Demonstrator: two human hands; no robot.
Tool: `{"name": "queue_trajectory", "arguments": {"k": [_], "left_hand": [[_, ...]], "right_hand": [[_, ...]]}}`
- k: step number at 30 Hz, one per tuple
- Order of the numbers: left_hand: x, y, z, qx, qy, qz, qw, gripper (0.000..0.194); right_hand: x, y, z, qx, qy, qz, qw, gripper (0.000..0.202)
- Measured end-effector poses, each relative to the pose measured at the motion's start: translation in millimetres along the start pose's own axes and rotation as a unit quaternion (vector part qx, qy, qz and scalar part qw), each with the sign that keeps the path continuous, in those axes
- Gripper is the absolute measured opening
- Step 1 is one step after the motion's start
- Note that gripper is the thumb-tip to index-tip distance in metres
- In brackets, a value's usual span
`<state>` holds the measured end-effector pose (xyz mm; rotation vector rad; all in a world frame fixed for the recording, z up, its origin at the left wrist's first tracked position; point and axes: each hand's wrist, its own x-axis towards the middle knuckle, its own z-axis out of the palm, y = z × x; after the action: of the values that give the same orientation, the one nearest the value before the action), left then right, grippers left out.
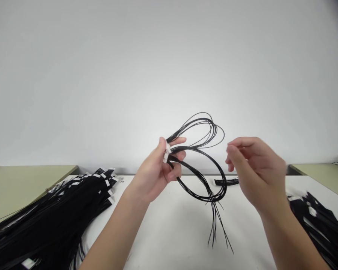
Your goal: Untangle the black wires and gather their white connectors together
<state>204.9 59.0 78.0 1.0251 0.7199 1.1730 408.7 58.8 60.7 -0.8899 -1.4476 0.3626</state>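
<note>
A bundle of thin black cables (pixel 222 187) is raised over the table, bent into loops, with several loose ends hanging down. My left hand (pixel 160 165) is closed on the bundle at its white connector (pixel 166 153), thumb on one side and fingers behind. The loops reach from that grip toward the right. My right hand (pixel 253 165) is apart from the cables, just right of the loops. Its thumb and forefinger tips come close together and the other fingers curl; nothing shows between them.
A large pile of black cables with white ends (pixel 53 217) covers the left side. Another black pile (pixel 321 228) lies at the right edge. A short black cable piece (pixel 221 182) rests at the back of the white table (pixel 169 232). A pale wall (pixel 169 67) stands behind.
</note>
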Motion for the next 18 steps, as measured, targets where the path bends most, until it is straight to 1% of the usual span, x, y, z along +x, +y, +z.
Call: {"name": "queue_trajectory", "arguments": {"k": [2,4,7,10,15,18], "left_hand": [[-0.3,0.1,0.7,-0.014,-0.006,0.007,1.0,0.038],[-0.5,-1.2,1.6,-0.025,-0.023,0.013,0.999,0.039],[-1.0,-4.4,2.6,-0.032,-0.057,0.016,0.998,0.041],[-1.3,-7.7,3.0,-0.033,-0.091,0.014,0.995,0.042],[0.1,-12.2,3.3,-0.035,-0.153,0.022,0.987,0.045],[1.2,-13.7,4.1,-0.041,-0.182,0.034,0.982,0.046]], "right_hand": [[0.7,3.5,1.7,-0.016,-0.087,0.047,0.995,0.008],[0.1,5.2,5.5,0.001,-0.164,0.082,0.983,0.012],[-2.4,2.9,12.1,0.043,-0.233,0.103,0.966,0.014],[-4.4,-1.3,16.1,0.057,-0.265,0.121,0.955,0.017],[-4.8,-3.5,16.9,0.101,-0.293,0.131,0.942,0.016],[-5.8,-4.0,17.2,0.117,-0.297,0.128,0.939,0.015]]}}
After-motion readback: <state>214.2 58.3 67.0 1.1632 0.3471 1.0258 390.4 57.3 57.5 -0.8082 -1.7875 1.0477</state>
